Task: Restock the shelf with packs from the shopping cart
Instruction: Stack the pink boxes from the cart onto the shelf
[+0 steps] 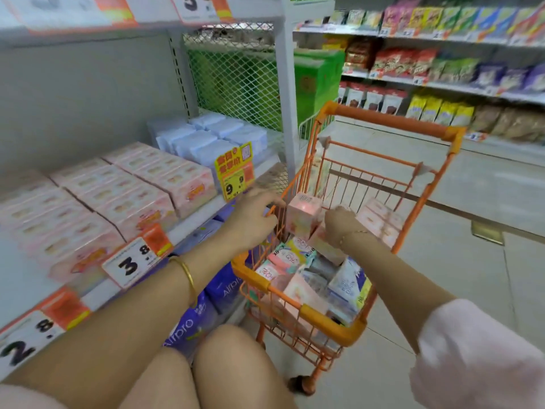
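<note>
One wide-angle camera, worn on the person's head, looks forward and steeply down. A small orange wire shopping cart (300, 312) sits at frame centre, within arm's reach. Left of the cart, a grey metal shelf (196, 218) runs close along the frame edge. Beyond the cart, a farther white snack shelf (442, 85) is blurred. Over the cart lie the left hand (253, 214) and the right hand (342, 224), which grips a pale pink pack (323, 243). Below the cart, bare knees (233, 358) crowd the lens.

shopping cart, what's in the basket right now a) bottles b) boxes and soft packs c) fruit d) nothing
b: pink boxes and soft packs are piled in the orange shopping cart, and the right hand grips one of the pink boxes.
</note>
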Available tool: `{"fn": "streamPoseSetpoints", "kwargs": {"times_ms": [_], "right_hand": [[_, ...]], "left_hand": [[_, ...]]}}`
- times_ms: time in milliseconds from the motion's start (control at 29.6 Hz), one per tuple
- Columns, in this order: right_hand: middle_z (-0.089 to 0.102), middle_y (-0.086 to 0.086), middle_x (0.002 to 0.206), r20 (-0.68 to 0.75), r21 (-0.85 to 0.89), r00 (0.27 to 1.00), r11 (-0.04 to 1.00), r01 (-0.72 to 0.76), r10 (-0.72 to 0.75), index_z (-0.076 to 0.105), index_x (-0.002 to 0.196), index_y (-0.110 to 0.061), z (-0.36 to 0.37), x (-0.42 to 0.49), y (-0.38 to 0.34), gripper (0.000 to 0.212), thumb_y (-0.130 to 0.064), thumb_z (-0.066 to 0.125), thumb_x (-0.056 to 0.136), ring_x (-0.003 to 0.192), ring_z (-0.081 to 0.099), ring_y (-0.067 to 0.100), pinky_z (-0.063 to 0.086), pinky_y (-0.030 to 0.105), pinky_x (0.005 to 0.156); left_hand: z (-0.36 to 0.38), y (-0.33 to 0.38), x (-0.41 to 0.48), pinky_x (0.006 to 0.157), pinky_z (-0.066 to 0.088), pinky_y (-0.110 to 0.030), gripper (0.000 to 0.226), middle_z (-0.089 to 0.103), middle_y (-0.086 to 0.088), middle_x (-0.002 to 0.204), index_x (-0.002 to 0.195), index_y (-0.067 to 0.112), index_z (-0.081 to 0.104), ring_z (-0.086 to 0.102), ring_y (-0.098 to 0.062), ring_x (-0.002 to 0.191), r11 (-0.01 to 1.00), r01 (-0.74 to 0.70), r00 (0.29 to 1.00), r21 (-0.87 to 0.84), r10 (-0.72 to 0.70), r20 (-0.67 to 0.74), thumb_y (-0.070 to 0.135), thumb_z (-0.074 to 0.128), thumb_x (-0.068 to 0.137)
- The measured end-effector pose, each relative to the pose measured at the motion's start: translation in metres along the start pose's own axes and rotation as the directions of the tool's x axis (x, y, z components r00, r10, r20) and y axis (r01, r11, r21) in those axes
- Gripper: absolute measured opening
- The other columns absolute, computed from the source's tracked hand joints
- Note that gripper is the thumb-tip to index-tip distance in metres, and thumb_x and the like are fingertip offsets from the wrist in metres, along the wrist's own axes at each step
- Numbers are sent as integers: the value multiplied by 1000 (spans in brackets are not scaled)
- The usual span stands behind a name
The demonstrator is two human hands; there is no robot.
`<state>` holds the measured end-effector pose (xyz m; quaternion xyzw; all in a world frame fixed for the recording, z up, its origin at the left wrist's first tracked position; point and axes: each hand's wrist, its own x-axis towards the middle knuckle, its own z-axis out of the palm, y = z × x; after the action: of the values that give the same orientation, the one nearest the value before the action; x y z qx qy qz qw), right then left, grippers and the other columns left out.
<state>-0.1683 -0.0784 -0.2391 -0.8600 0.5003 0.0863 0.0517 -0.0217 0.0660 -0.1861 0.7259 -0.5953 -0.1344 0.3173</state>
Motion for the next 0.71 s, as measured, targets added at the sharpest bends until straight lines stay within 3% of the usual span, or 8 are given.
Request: {"fn": "streamPoseSetpoints", "kwargs": {"times_ms": [135,236,304,405,472,540,607,708], "right_hand": [[43,21,134,12,-136,1000,990,-23,25,41,135,0,14,1,-12,47,-9,47,89,125,41,37,43,44,100],[49,14,130,-163,-190,987,981,-43,11,45,132,-6,8,-5,-16,45,-10,51,88,124,41,34,43,44,96],[49,11,129,-243,-241,967,962,-131,70,49,128,-12,-7,-9,-10,41,-20,52,88,124,39,32,40,42,95],[33,22,145,-126,-321,954,899,-297,271,38,138,-9,-20,-13,8,56,-31,52,89,134,29,40,36,51,101],[34,24,142,-50,-256,939,904,-342,341,35,140,-9,-12,-14,17,57,-28,52,89,122,44,38,47,44,89],[50,19,121,-112,-192,943,924,-331,315,44,131,-8,-3,-16,22,47,-25,50,88,95,53,26,47,31,68],[55,15,116,-188,-159,948,944,-289,258,45,124,-8,-2,-19,27,40,-25,50,88,100,53,27,47,34,78],[53,13,122,-188,-50,959,973,-226,213,37,128,-12,-9,-25,35,46,-26,53,86,116,48,31,44,41,92]], "left_hand": [[0,-1,0,100,31,-27,34,50,-9,125,112,14,63,42,-23,121,1000,7,1000,26,-7,30,1,49,85],[1,-2,3,105,32,-32,35,49,-8,128,113,17,62,40,-21,124,999,9,999,36,-11,36,-1,49,86],[1,1,5,103,30,-28,34,48,-6,129,114,18,62,39,-20,125,999,8,999,32,-9,41,1,49,87],[2,7,8,97,28,-22,34,46,-5,129,115,18,61,39,-17,124,1000,2,999,16,-3,53,1,49,88],[4,11,9,99,30,-25,35,46,-5,130,116,19,61,38,-19,125,1000,-2,998,17,1,56,2,49,87],[6,16,8,96,30,-22,36,46,-5,129,117,18,61,40,-19,123,1000,-4,998,12,3,58,2,49,87],[7,19,6,92,28,-19,35,47,-6,128,117,17,61,42,-18,121,1000,-15,998,-2,15,55,2,51,87],[7,22,4,94,28,-19,33,47,-6,128,117,17,60,42,-17,122,1000,-8,998,-14,9,55,4,53,88]]}}
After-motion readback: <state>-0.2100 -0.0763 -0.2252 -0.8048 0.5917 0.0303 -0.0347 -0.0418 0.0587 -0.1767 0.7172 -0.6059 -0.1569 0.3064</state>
